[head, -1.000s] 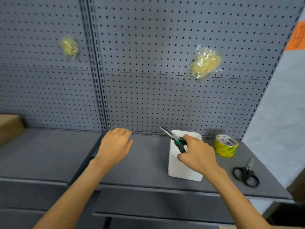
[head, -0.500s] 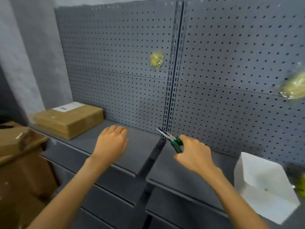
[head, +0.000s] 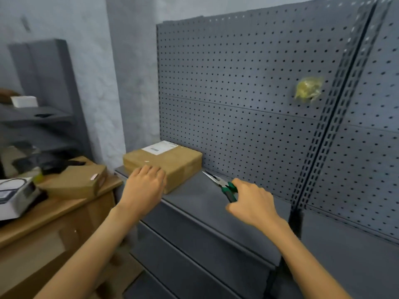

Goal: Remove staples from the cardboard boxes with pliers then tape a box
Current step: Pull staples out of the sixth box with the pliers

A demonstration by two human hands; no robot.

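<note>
Shelf: grey metal shelf (head: 194, 197), bare between box and upright.
Box: brown labelled cardboard box (head: 172, 162) at the shelf's left end, against the pegboard.
Left hand (head: 143, 186): fingers relaxed, over the box's near corner; contact unclear.
Right hand (head: 251, 203): grips green-handled needle-nose pliers (head: 220, 184), tips toward the box, apart.

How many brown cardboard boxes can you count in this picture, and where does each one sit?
2. One cardboard box with a white label sits on the grey shelf against the pegboard; another box lies on the wooden table to the left. Others may be hidden.
</note>
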